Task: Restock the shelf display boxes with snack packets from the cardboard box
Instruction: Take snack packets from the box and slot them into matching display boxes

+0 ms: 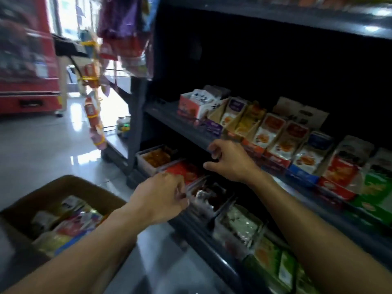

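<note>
We are reaching both hands over the lower shelf's trays (192, 183): left hand (163, 194) curled, contents unclear; right hand (230, 161) loosely curled, holding nothing; box (70, 187) beside us.

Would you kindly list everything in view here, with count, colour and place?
Cardboard box: one, brown, floor at lower left, mixed packets inside.
Upper shelf: one, dark, row of orange, red, blue and green display boxes.
Lower shelf: one, dark, trays of orange, red, dark and green packets.
Hanging snacks: several, red and yellow, beside the rack at left.
Cooler: one, red, far left.
Left hand: fingers curled at a tray's edge; grip unclear.
Right hand: loosely curled over the red packets, holding nothing visible.
</note>
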Motion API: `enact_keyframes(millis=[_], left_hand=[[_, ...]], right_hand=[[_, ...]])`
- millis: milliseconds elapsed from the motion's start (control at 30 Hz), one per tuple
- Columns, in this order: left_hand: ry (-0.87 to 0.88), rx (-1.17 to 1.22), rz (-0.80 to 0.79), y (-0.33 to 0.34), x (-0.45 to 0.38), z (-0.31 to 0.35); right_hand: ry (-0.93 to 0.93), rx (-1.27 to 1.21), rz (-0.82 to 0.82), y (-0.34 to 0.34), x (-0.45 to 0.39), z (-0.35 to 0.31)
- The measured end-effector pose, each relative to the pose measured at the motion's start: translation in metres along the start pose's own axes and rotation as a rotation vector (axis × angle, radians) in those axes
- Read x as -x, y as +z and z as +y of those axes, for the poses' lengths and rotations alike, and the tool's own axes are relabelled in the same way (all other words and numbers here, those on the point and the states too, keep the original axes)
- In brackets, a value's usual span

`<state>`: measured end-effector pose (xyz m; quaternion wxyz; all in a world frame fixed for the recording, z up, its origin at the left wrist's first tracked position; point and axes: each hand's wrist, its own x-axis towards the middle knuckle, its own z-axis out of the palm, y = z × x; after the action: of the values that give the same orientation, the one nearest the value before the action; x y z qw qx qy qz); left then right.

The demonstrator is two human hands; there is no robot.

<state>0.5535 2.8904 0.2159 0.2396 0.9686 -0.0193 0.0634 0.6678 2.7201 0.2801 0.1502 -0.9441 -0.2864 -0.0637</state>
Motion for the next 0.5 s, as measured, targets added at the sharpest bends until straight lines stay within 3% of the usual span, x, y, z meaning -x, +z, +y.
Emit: enact_keyframes(millis=[300,500], left_hand=[[-0.259,0.038,-0.017,0.006,0.088,-0.144],[-0.594,0.092,0.033,0.04,0.115,-0.235]], right_hand=[[-0.054,-0.159,-0.178,0.131,-0.036,-0.113],[-0.09,-0.254,-0.369,0.234,-0.071,-0.162]])
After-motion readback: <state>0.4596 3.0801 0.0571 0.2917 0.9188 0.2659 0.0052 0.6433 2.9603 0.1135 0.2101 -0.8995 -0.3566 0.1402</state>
